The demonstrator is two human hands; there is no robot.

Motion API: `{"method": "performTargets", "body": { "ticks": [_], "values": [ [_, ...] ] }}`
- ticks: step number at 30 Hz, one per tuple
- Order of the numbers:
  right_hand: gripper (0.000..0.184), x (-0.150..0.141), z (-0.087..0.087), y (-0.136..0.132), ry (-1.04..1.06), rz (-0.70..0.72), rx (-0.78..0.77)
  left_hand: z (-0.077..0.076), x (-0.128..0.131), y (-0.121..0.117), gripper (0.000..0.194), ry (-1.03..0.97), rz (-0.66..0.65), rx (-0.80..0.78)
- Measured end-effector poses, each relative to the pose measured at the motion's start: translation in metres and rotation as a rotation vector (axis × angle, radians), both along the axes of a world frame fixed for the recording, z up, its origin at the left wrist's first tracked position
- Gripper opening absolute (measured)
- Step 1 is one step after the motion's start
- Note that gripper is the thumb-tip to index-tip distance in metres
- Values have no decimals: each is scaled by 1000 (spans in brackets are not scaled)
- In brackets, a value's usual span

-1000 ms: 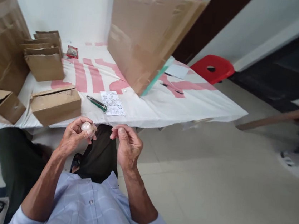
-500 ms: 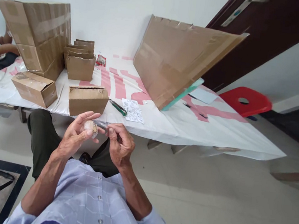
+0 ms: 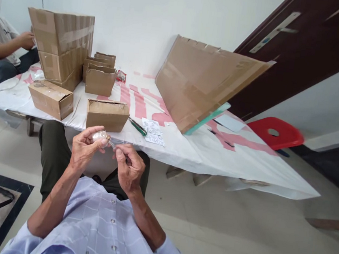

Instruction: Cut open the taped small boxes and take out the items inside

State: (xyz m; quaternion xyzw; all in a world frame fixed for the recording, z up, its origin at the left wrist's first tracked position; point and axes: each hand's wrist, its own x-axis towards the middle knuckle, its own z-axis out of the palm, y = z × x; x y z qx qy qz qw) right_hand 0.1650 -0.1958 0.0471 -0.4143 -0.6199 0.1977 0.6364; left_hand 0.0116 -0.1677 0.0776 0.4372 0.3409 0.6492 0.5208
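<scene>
My left hand is closed round a small, rounded bundle in clear plastic, with something pale and light brown inside. A thin, shiny, clear plastic strip runs from the bundle towards my right hand. The thumb and fingers of that hand pinch the strip's end. Both hands are above my lap, just off the table's front edge. Beyond them, a small cardboard box stands on the table. Whether the strip is tape or wrapping, I cannot make out.
On the covered table lie a green-handled cutter and a patterned paper. Cardboard boxes are stacked at left, near a seated person. A large cardboard sheet leans at centre, with a red stool at right.
My right hand has come nearer to the left, along with the strip's end. My left fingers have closed more round the bundle. The camera view has shifted, showing more of the seated person.
</scene>
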Motion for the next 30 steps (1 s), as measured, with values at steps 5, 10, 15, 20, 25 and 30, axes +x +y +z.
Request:
{"method": "performTargets", "body": {
  "ticks": [5,10,15,20,25,30],
  "values": [
    [23,-5,-5,1,57,0,-79,-2,-4,-2,58,37,-23,2],
    [27,-5,-10,0,36,-21,-112,-7,-7,-2,65,140,-16,41],
    [27,-3,-10,-2,35,-32,-101,-11,-7,-3,57,253,6,64],
    [29,0,-7,-4,68,-44,-145,-15,-7,-2,59,195,-78,50],
    [29,1,-6,-3,79,-43,-146,-15,-13,-1,59,157,-191,53],
    [27,2,-9,-2,108,-43,-147,-17,-15,-1,62,169,-201,58]
  ]
}}
